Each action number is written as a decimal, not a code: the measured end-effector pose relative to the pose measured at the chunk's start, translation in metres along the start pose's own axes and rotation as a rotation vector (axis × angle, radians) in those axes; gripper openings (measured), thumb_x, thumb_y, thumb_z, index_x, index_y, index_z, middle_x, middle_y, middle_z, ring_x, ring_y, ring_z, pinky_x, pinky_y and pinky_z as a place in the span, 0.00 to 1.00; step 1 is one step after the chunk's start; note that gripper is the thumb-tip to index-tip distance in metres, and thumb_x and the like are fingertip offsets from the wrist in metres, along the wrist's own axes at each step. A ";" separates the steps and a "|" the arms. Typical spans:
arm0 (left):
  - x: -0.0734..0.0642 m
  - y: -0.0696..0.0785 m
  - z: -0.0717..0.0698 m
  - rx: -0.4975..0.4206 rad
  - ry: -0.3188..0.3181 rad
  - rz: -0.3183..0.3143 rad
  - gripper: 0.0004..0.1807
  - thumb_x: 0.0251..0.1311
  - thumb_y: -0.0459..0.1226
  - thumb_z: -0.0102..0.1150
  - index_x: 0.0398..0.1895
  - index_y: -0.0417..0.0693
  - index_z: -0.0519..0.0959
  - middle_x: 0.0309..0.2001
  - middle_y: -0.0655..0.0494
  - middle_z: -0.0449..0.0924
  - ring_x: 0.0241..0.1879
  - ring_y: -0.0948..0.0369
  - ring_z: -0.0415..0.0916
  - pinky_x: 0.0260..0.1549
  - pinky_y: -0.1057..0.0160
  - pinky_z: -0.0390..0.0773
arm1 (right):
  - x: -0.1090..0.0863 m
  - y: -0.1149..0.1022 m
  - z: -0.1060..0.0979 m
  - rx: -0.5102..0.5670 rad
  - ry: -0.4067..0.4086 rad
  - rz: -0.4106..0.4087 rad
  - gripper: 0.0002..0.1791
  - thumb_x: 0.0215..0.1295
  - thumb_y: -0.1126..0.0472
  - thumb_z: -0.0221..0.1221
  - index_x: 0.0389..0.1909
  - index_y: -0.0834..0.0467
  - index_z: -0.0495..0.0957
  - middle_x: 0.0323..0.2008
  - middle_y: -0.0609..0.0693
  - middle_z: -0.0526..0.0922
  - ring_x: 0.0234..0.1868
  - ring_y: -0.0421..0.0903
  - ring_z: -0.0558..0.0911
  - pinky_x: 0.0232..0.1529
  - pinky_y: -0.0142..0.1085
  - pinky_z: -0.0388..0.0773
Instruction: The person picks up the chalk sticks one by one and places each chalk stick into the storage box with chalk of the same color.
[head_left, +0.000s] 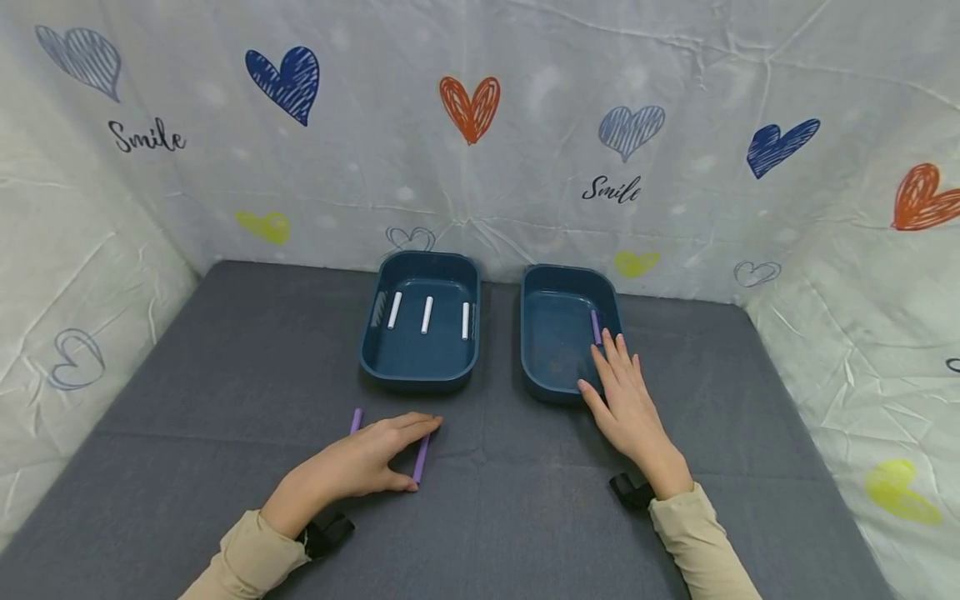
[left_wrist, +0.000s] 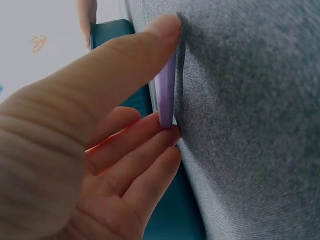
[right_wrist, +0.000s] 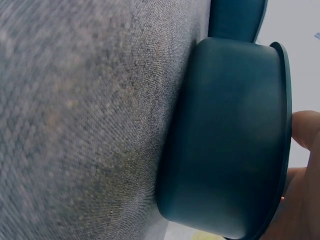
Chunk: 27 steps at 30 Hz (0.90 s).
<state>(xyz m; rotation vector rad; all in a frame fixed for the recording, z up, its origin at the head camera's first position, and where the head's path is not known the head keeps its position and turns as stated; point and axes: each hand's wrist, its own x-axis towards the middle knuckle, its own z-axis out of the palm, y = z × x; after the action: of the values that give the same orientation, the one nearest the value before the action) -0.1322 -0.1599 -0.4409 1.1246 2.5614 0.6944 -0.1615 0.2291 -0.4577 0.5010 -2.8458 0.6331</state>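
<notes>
My left hand (head_left: 367, 458) pinches a purple chalk stick (head_left: 422, 458) lengthwise, thumb at its near end and fingertips at its far end, low over the grey cloth. The left wrist view shows that chalk stick (left_wrist: 166, 95) between thumb and fingers. Another purple chalk stick (head_left: 356, 420) lies just beyond the same hand, partly hidden by it. My right hand (head_left: 630, 408) reaches over the near right rim of the right blue tray (head_left: 551, 333), fingers extended. Inside that tray, a purple chalk stick (head_left: 596, 327) lies along the right side, close by the fingertips.
The left blue tray (head_left: 420, 367) holds three white chalk sticks (head_left: 427, 315), set apart from one another. A narrow gap separates the two trays. White fabric (head_left: 525, 167) printed with hearts stands behind and beside the grey-covered table (head_left: 525, 517).
</notes>
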 end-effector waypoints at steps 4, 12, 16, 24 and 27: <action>0.000 0.000 0.000 -0.008 0.000 -0.003 0.44 0.51 0.38 0.76 0.70 0.32 0.66 0.67 0.40 0.68 0.64 0.46 0.70 0.58 0.47 0.74 | 0.000 0.000 -0.001 0.003 0.004 -0.007 0.36 0.78 0.46 0.45 0.76 0.65 0.54 0.79 0.55 0.39 0.79 0.55 0.39 0.74 0.57 0.38; 0.002 0.002 0.000 0.013 0.027 -0.013 0.44 0.53 0.39 0.75 0.70 0.31 0.65 0.67 0.38 0.67 0.64 0.45 0.69 0.58 0.47 0.73 | 0.001 0.001 -0.001 0.006 0.009 -0.009 0.36 0.79 0.46 0.46 0.75 0.67 0.56 0.79 0.57 0.41 0.78 0.58 0.41 0.75 0.56 0.38; 0.003 0.004 0.002 0.023 0.072 -0.022 0.44 0.53 0.38 0.75 0.70 0.30 0.65 0.67 0.38 0.68 0.63 0.45 0.70 0.58 0.47 0.74 | 0.001 0.001 0.001 0.004 0.012 -0.008 0.36 0.79 0.46 0.46 0.75 0.66 0.55 0.79 0.57 0.41 0.78 0.57 0.40 0.75 0.57 0.38; 0.011 0.010 0.006 -0.014 0.106 -0.019 0.45 0.53 0.38 0.75 0.71 0.31 0.64 0.67 0.39 0.68 0.64 0.47 0.70 0.59 0.47 0.73 | 0.001 0.001 0.002 0.002 0.024 -0.016 0.36 0.78 0.46 0.46 0.76 0.66 0.55 0.79 0.55 0.41 0.79 0.54 0.39 0.74 0.58 0.38; 0.016 0.012 0.007 -0.025 0.115 -0.018 0.45 0.53 0.38 0.75 0.71 0.31 0.64 0.67 0.40 0.68 0.64 0.47 0.70 0.59 0.47 0.73 | -0.001 0.000 0.002 0.002 0.020 -0.008 0.36 0.78 0.46 0.46 0.76 0.65 0.55 0.79 0.54 0.40 0.79 0.53 0.38 0.74 0.58 0.38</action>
<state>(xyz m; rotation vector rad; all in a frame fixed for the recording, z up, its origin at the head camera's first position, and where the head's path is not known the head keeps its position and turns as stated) -0.1329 -0.1390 -0.4415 1.0822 2.6463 0.8064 -0.1611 0.2281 -0.4599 0.5027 -2.8237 0.6364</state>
